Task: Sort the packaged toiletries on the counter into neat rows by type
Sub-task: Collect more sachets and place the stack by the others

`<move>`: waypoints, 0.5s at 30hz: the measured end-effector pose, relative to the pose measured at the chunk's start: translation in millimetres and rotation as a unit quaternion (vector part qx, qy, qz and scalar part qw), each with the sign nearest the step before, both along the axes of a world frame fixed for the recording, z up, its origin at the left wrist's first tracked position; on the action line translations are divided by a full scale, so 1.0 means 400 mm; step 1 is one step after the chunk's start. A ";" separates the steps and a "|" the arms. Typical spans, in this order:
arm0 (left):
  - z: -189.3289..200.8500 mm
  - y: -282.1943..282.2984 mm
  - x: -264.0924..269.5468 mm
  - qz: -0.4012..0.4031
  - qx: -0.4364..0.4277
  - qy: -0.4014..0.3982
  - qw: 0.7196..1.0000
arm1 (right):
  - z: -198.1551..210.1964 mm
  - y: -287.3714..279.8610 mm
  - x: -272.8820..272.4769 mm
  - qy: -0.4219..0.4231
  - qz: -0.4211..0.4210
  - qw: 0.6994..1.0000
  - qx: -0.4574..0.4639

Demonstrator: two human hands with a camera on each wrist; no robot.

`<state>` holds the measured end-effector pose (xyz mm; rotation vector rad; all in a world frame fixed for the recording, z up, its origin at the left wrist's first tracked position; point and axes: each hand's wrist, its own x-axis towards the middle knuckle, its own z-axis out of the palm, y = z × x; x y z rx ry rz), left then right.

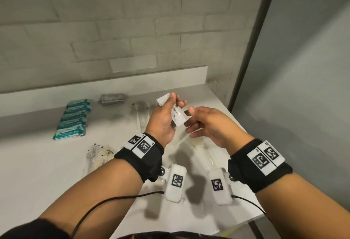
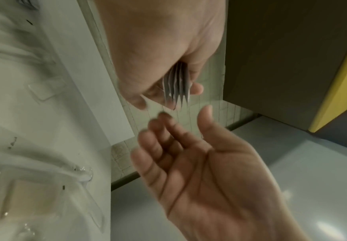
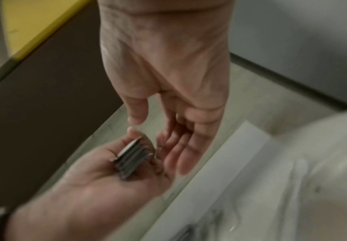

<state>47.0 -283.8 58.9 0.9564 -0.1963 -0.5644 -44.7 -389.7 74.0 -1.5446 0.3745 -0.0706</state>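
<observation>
My left hand [image 1: 170, 109] is raised above the white counter [image 1: 37, 163] and grips a small stack of white toothpaste sachets [image 1: 177, 114] between thumb and fingers. The stack stands on edge in the left wrist view, sachets [image 2: 177, 84] poking out below the left hand [image 2: 158, 48]. My right hand [image 1: 200, 123] hovers just right of the stack, palm turned inward, fingers relaxed and holding nothing. In the right wrist view the right hand [image 3: 168, 81] hangs over the left palm, where the sachets [image 3: 133, 158] lie.
Several teal packets [image 1: 73, 119] lie in a row at the back left. A grey stack of packets [image 1: 112, 99] sits by the back ledge. Clear-wrapped items [image 1: 141, 115] lie behind my left hand, beige ones [image 1: 100, 155] front left, more [image 1: 198, 149] under my wrists. The counter's right edge [image 1: 246, 132] is close.
</observation>
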 end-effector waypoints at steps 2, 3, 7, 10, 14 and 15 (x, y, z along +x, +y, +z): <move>-0.005 0.013 0.009 0.000 -0.006 -0.010 1.000 | -0.003 0.037 0.030 0.007 0.023 0.998 0.060; -0.007 0.020 0.013 0.001 -0.003 -0.008 1.000 | -0.007 0.056 0.046 0.002 0.025 0.997 0.076; -0.028 0.087 0.061 0.001 0.005 -0.002 1.000 | -0.043 0.128 0.121 -0.016 0.012 0.988 0.156; -0.063 0.154 0.113 0.007 0.039 -0.022 0.999 | -0.073 0.168 0.180 0.003 0.025 0.985 0.172; -0.110 0.266 0.215 -0.014 0.139 -0.082 0.987 | -0.098 0.217 0.282 0.049 0.054 0.989 0.130; -0.116 0.292 0.244 -0.002 0.176 -0.094 0.980 | -0.101 0.224 0.308 0.064 0.058 0.990 0.113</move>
